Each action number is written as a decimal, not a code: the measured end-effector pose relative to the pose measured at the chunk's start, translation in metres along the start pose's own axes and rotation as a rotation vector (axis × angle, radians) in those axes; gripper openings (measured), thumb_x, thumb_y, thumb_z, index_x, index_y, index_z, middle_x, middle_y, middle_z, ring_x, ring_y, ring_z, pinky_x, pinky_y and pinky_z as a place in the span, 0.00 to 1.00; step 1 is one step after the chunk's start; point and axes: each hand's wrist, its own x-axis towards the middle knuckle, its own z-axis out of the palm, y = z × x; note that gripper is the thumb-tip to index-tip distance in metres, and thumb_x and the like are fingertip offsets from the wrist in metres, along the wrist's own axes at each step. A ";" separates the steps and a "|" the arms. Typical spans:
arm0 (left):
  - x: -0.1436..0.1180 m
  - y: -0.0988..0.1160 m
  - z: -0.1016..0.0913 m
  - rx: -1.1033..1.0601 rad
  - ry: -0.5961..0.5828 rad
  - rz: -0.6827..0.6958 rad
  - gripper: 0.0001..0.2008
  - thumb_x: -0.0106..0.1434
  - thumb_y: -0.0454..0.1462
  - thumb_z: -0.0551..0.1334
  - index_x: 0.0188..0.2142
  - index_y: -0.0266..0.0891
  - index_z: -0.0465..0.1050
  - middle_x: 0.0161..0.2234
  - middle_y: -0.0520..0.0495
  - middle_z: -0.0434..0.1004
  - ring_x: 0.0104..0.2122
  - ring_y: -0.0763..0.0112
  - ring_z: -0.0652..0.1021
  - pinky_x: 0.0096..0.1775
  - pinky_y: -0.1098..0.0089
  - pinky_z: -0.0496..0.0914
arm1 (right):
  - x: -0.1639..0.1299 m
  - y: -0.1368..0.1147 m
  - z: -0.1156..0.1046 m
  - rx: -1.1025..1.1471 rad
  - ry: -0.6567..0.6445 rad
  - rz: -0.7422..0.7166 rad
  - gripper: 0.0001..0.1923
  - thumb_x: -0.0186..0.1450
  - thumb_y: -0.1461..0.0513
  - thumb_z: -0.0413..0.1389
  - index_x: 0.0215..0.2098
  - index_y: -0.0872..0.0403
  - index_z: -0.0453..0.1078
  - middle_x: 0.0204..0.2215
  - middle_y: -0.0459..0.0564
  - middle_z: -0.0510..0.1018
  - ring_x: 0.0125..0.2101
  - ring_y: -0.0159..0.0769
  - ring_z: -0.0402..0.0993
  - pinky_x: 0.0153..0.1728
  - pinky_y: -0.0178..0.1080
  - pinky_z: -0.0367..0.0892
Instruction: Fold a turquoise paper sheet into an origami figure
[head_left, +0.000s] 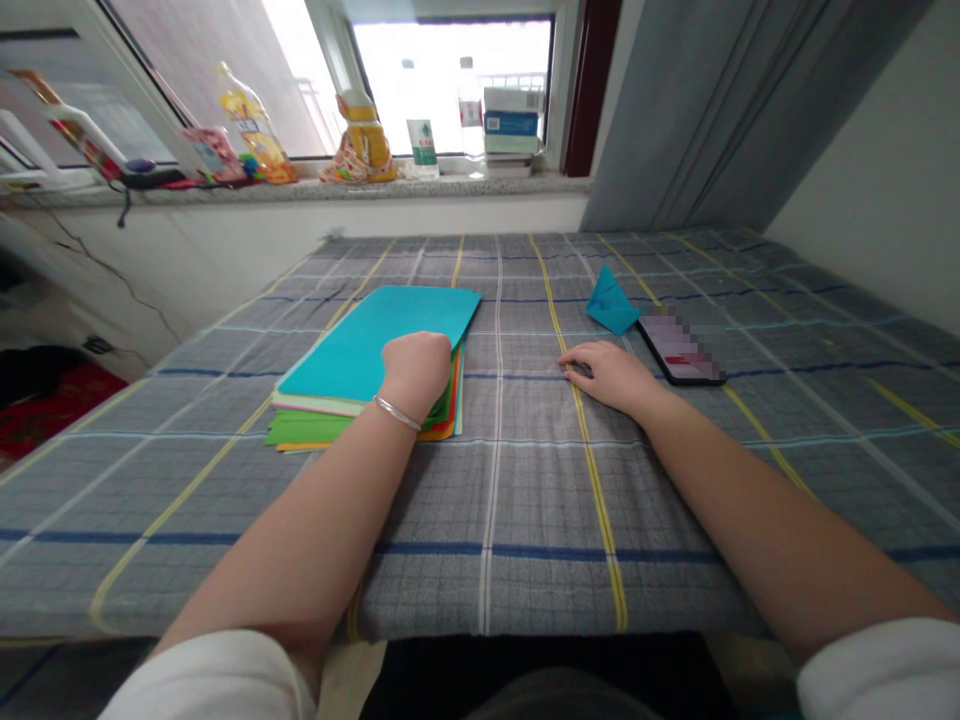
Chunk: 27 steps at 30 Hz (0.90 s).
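A stack of coloured paper (390, 330) lies left of the middle, with a turquoise sheet on top and green, orange and pale edges below. My left hand (417, 372) rests as a closed fist on the near right part of this stack; nothing sticks out of it. Right of the stack, my right hand (607, 374) lies on the checked cloth, thumb and fingers apart, holding nothing. Just beyond it stands a small folded blue paper shape (611, 302), apart from the fingers. A phone (681, 348) lies to the right of that hand, its screen partly pixelated.
Grey checked cloth (525, 490) covers the surface. Along the windowsill (450, 187) at the back stand several bottles, a white and green tube (422, 148) and stacked boxes (511, 122). A grey curtain (690, 110) hangs at the back right.
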 end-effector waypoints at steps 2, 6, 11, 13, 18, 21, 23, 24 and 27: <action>-0.002 0.012 0.001 -0.015 0.030 0.032 0.16 0.62 0.29 0.51 0.38 0.29 0.79 0.38 0.28 0.79 0.41 0.47 0.80 0.35 0.60 0.72 | 0.001 -0.001 0.001 -0.008 0.017 0.007 0.14 0.65 0.62 0.55 0.48 0.54 0.75 0.48 0.52 0.80 0.50 0.45 0.73 0.53 0.48 0.67; -0.012 0.042 0.002 -0.048 0.063 0.217 0.15 0.62 0.28 0.52 0.35 0.31 0.80 0.36 0.30 0.80 0.40 0.50 0.81 0.36 0.61 0.72 | 0.002 -0.006 0.002 -0.004 0.048 -0.023 0.15 0.65 0.63 0.55 0.49 0.53 0.74 0.50 0.52 0.79 0.51 0.45 0.73 0.52 0.47 0.68; -0.026 0.073 -0.001 -0.120 0.078 0.317 0.14 0.64 0.29 0.53 0.34 0.32 0.79 0.35 0.32 0.81 0.36 0.52 0.82 0.34 0.62 0.73 | 0.002 -0.016 0.004 0.024 0.064 -0.074 0.17 0.64 0.66 0.56 0.51 0.51 0.73 0.52 0.51 0.77 0.52 0.42 0.73 0.52 0.44 0.68; -0.029 0.080 -0.003 -0.140 0.062 0.311 0.14 0.66 0.30 0.53 0.35 0.31 0.79 0.34 0.32 0.80 0.36 0.52 0.82 0.33 0.62 0.73 | 0.002 -0.020 0.006 0.005 0.069 -0.100 0.17 0.64 0.66 0.56 0.51 0.51 0.73 0.53 0.50 0.76 0.52 0.42 0.73 0.49 0.42 0.69; -0.032 0.086 -0.006 -0.164 0.033 0.351 0.15 0.68 0.33 0.53 0.38 0.32 0.79 0.36 0.34 0.81 0.35 0.54 0.82 0.32 0.64 0.73 | 0.003 -0.029 0.009 -0.091 0.078 -0.189 0.11 0.67 0.62 0.54 0.46 0.48 0.75 0.51 0.45 0.78 0.48 0.41 0.75 0.41 0.40 0.69; -0.035 0.087 -0.009 -0.166 0.008 0.387 0.15 0.69 0.36 0.54 0.38 0.33 0.79 0.37 0.35 0.81 0.36 0.54 0.82 0.34 0.65 0.73 | 0.003 -0.034 0.006 -0.161 0.040 -0.239 0.09 0.68 0.62 0.53 0.39 0.49 0.77 0.49 0.46 0.79 0.46 0.40 0.75 0.39 0.39 0.67; -0.037 0.086 -0.009 -0.189 0.002 0.409 0.16 0.69 0.41 0.55 0.38 0.34 0.79 0.37 0.35 0.81 0.37 0.55 0.81 0.35 0.65 0.72 | 0.002 -0.035 0.004 -0.182 0.010 -0.248 0.09 0.68 0.62 0.53 0.38 0.50 0.77 0.47 0.46 0.80 0.45 0.40 0.75 0.38 0.39 0.66; -0.037 0.084 -0.008 -0.208 0.012 0.416 0.18 0.69 0.44 0.54 0.38 0.35 0.79 0.37 0.36 0.81 0.38 0.56 0.81 0.36 0.65 0.72 | 0.001 -0.035 0.002 -0.179 0.001 -0.245 0.09 0.68 0.62 0.53 0.38 0.50 0.77 0.46 0.47 0.80 0.45 0.40 0.75 0.38 0.39 0.65; -0.035 0.072 -0.003 -0.272 0.080 0.399 0.22 0.70 0.48 0.51 0.40 0.37 0.79 0.39 0.38 0.81 0.40 0.57 0.80 0.39 0.65 0.71 | -0.001 -0.029 0.000 -0.134 -0.005 -0.236 0.10 0.68 0.61 0.53 0.37 0.50 0.77 0.44 0.48 0.81 0.44 0.40 0.74 0.41 0.39 0.65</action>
